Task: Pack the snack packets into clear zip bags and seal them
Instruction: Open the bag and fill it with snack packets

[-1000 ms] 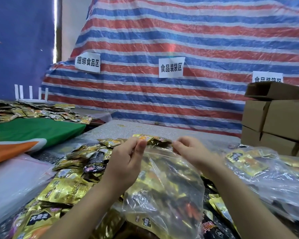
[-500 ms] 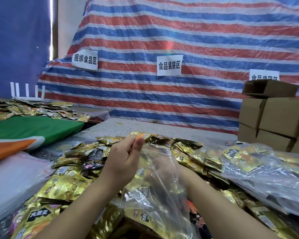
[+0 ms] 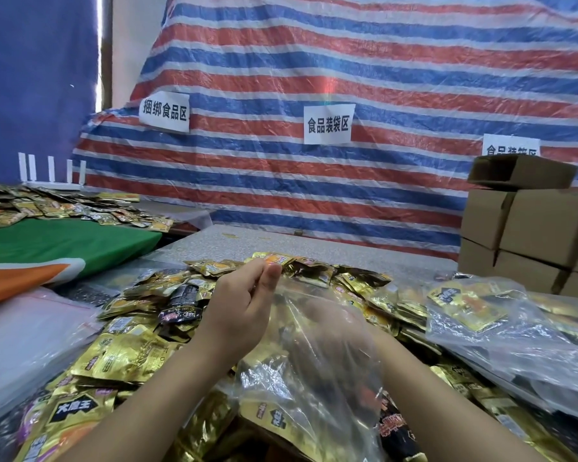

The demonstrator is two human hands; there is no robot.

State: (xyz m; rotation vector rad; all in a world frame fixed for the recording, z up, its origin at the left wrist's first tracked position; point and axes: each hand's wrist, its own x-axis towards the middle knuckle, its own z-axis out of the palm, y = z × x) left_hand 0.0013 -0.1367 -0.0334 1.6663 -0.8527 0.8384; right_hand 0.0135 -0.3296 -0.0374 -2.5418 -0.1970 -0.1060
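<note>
Fingers of the left hand (image 3: 244,315) pinch the crinkly clear zip bag (image 3: 307,371); right hand (image 3: 331,331) blurred inside.

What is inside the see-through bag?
Inside the clear zip bag, the right hand shows blurrily above gold snack packets. Its fingers can't be made out.

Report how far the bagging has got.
Done: a filled bag lies to the right. In hand: the left hand pinches the open clear zip bag while the right hand reaches inside. Left: seal it, then bag the loose snack packets.
</note>
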